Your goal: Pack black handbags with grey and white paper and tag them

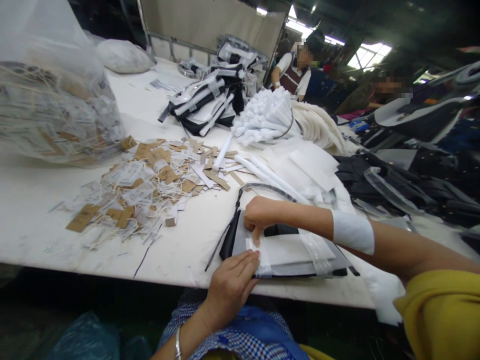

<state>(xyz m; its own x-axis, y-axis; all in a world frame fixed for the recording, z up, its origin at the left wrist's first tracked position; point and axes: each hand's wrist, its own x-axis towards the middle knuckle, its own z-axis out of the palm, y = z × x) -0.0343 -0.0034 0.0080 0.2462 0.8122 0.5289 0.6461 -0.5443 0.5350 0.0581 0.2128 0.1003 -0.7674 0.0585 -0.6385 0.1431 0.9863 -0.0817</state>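
A flat black and grey bag lies at the near edge of the white table, partly covered by a clear plastic sleeve and white paper. My right hand rests on its top left corner, fingers curled and pressing down on the white paper. My left hand lies against the bag's near left edge, its fingers together and flat on the paper and plastic. A thin black strap trails off the bag to the left.
A scatter of brown and white hang tags with strings covers the table's middle. A large plastic sack of tags sits at far left. Rolled white paper, white sheets and stacked bags lie beyond. Two other people work at the back right.
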